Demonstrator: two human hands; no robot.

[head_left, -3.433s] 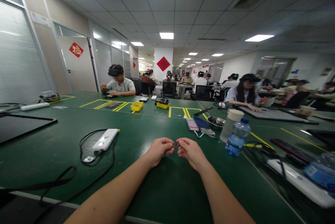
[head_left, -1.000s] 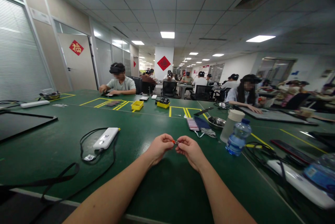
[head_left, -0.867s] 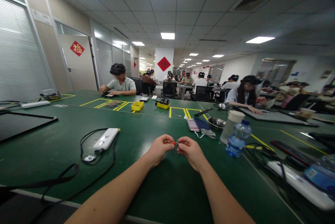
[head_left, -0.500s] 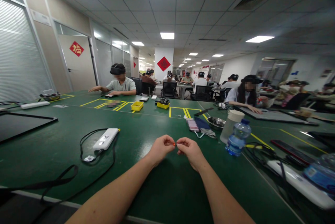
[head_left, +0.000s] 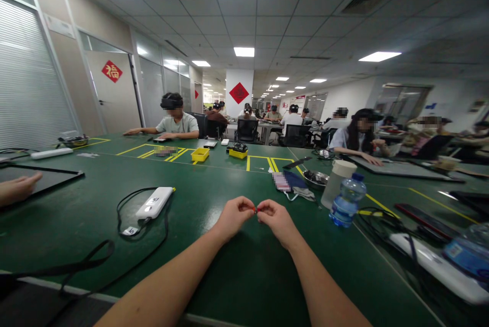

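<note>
My left hand (head_left: 237,217) and my right hand (head_left: 275,219) meet fingertip to fingertip over the green table (head_left: 244,276). Both are closed in a pinch. Between them is a tiny red and dark piece (head_left: 256,210), too small to name and mostly covered by the fingertips. The fingers of each hand press on it from their own side. To the right of my right hand lie a dark blue pouch (head_left: 294,180) and a grey cloth (head_left: 304,194).
A white power bank (head_left: 155,203) with a black cable lies left. On the right stand a water bottle (head_left: 347,200), a pale tumbler (head_left: 338,182) and a metal bowl (head_left: 316,179). Another person's hand (head_left: 19,188) is over the black tray (head_left: 57,180) at far left. Yellow boxes (head_left: 200,155) stand farther back.
Another person's hand has come in at the left edge. My hands stay in place with slight finger movement, and a little more red shows at my right fingertips.
</note>
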